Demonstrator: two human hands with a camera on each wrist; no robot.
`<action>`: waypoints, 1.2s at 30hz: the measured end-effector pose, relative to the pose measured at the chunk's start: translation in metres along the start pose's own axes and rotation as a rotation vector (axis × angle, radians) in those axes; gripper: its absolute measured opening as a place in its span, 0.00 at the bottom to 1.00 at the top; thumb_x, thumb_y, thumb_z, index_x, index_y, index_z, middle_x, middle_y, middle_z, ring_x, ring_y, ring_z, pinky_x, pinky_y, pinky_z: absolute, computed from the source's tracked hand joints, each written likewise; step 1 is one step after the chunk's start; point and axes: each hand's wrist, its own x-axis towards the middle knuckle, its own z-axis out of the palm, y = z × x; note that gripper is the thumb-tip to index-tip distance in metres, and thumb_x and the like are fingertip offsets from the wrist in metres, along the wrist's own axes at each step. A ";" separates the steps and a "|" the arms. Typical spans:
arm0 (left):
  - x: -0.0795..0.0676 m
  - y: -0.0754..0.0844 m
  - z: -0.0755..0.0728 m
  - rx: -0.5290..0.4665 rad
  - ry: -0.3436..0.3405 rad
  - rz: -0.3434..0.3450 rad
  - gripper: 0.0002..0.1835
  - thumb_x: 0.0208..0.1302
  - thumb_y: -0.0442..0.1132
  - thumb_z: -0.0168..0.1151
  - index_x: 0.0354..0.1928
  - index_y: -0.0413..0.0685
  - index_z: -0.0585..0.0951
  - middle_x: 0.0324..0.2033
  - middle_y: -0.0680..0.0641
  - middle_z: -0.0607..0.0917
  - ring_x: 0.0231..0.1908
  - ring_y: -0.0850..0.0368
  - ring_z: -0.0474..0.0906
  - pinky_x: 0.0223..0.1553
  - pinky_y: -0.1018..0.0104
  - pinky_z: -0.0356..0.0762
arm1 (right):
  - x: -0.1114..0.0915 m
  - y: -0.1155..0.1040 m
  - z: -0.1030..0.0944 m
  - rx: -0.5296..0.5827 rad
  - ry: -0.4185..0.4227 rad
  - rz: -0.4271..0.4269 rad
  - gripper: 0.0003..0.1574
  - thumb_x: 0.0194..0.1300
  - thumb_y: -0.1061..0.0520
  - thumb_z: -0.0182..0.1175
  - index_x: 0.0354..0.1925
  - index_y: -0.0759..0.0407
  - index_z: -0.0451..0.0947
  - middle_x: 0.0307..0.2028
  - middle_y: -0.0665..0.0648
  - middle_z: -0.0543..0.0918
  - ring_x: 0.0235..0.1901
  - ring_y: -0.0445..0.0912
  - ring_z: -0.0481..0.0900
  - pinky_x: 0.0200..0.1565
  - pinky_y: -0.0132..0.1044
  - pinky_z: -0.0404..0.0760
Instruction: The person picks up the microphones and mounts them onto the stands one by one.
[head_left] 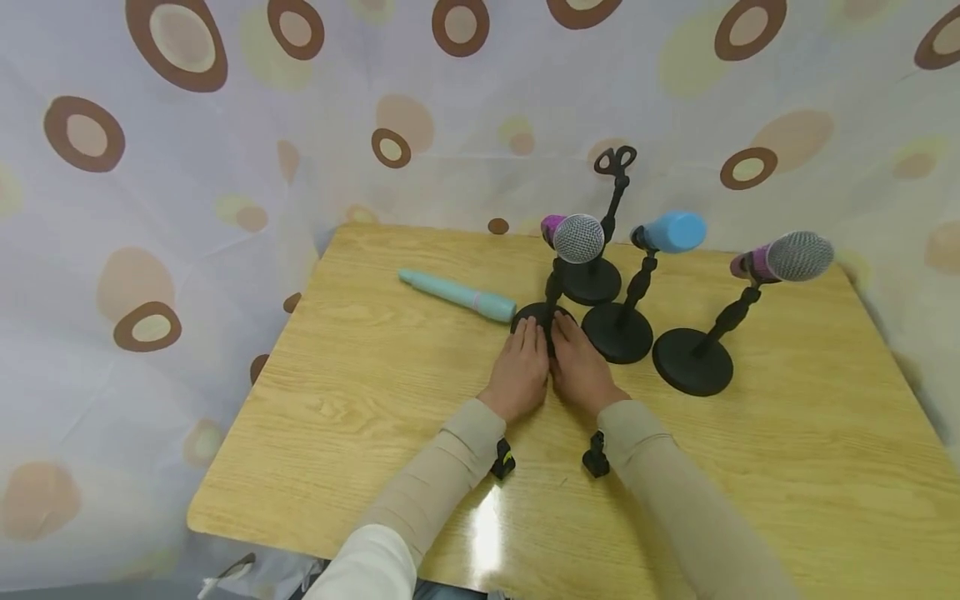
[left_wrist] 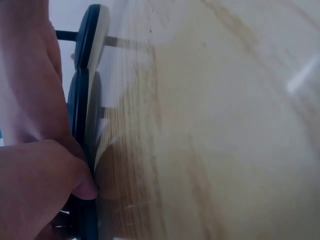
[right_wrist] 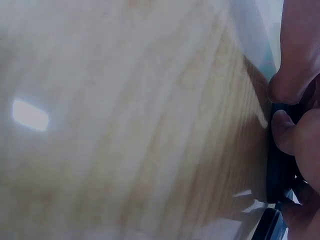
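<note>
Both hands are at the round black base of a microphone stand [head_left: 534, 312], which carries a microphone [head_left: 579, 239] with a purple body and silver mesh head. My left hand [head_left: 519, 371] grips the base's near left side, fingers laid over the top. Its thumb [left_wrist: 86, 187] presses at the rim in the left wrist view. On the near right side my right hand [head_left: 583, 367] grips the same base, its thumb [right_wrist: 282, 127] against the rim in the right wrist view. Just left of this base lies a mint-green stick-shaped object [head_left: 457, 293] with a pale pink band.
Right of the hands stand a stand with a blue-headed microphone [head_left: 678, 232] and another with a purple, silver-mesh microphone [head_left: 798, 256]. A bare stand [head_left: 615, 196] with a two-ringed top is behind. A patterned curtain [head_left: 465, 108] hangs behind the wooden table [head_left: 360, 400].
</note>
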 end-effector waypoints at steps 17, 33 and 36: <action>0.028 -0.020 -0.002 0.021 -0.171 -0.029 0.26 0.74 0.46 0.50 0.66 0.36 0.72 0.66 0.37 0.74 0.67 0.44 0.70 0.67 0.54 0.70 | 0.032 0.001 -0.007 -0.046 -0.052 -0.014 0.35 0.72 0.61 0.56 0.69 0.78 0.59 0.72 0.73 0.61 0.72 0.63 0.61 0.69 0.52 0.68; 0.036 -0.100 0.017 -0.071 -0.054 -0.205 0.14 0.78 0.34 0.45 0.59 0.46 0.75 0.55 0.44 0.74 0.53 0.47 0.69 0.60 0.54 0.70 | 0.076 0.003 -0.007 -0.047 -0.198 0.078 0.44 0.73 0.52 0.57 0.73 0.75 0.51 0.76 0.70 0.51 0.75 0.61 0.53 0.71 0.51 0.64; 0.035 -0.105 0.021 -0.087 -0.053 -0.198 0.11 0.77 0.34 0.47 0.53 0.47 0.77 0.54 0.43 0.75 0.54 0.47 0.70 0.61 0.55 0.70 | 0.083 0.004 -0.006 -0.042 -0.205 0.080 0.44 0.73 0.52 0.56 0.73 0.75 0.51 0.76 0.71 0.51 0.75 0.61 0.53 0.71 0.51 0.64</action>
